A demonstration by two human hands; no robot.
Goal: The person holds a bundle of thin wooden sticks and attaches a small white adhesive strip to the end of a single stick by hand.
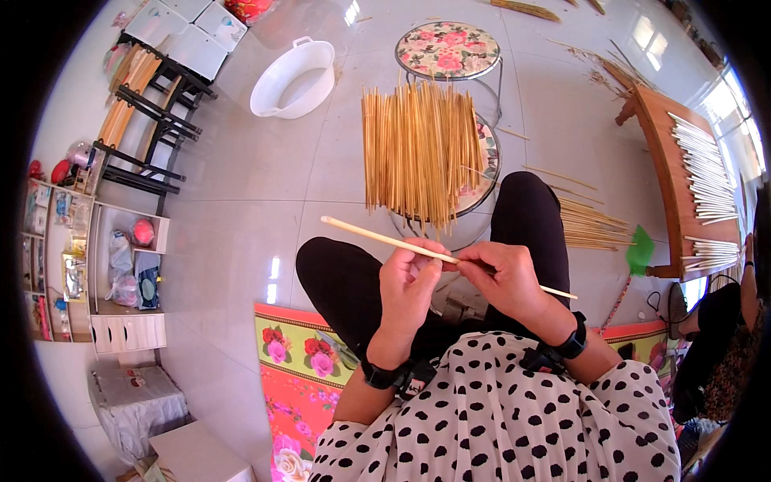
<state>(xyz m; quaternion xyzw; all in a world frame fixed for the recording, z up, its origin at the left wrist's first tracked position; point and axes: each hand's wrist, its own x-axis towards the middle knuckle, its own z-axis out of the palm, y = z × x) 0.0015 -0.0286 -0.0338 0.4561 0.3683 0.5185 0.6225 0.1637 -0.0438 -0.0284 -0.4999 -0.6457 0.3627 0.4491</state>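
Observation:
Between my two hands lies one slender pale stalk (367,232), slanting down from upper left to lower right. Its upper left end is whitish and thicker. My left hand (414,278) pinches it near the middle with thumb and fingers. Close beside it, my right hand (501,278) grips the same stalk, whose thin tip sticks out past the wrist. Ahead of my knees a dense layer of golden-brown plant stalks (418,150) rests across a round stool with a floral seat (489,153). The stalks hide most of that seat.
A second floral stool (449,51) stands farther off, with a white plastic tub (292,81) to its left. At right, white sticks (705,172) line a wooden table (659,144). More stalks (593,220) and a green fly swatter (640,250) are near my right knee. Another person (714,337) sits at right.

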